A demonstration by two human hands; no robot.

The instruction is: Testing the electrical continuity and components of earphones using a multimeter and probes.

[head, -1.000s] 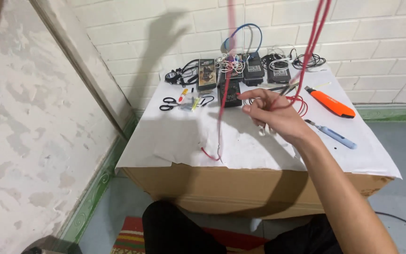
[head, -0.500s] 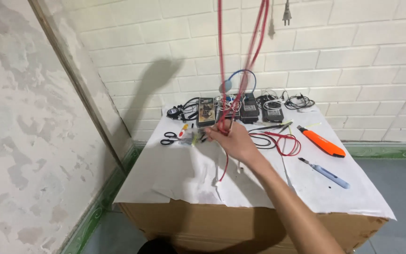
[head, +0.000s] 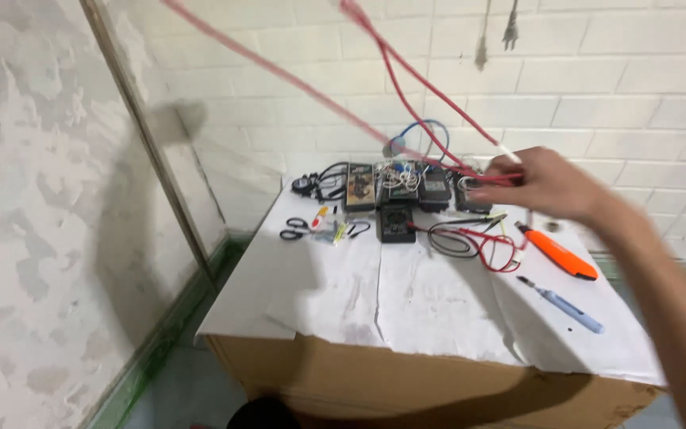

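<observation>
1. Right hand (head: 545,184) is raised above the table (head: 438,310), fingers pinching the red wire (head: 406,75).
2. Left hand is out of view.
3. Keep the wire taut and clear of the multimeter (head: 395,222) and orange tool (head: 559,254).

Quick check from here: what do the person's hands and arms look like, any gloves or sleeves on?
Only the right hand is in view, motion-blurred. It is bare, with no glove, and no ring or watch can be made out. The forearm is bare too, with no sleeve visible down to the frame edge. The left hand is out of view.
</observation>
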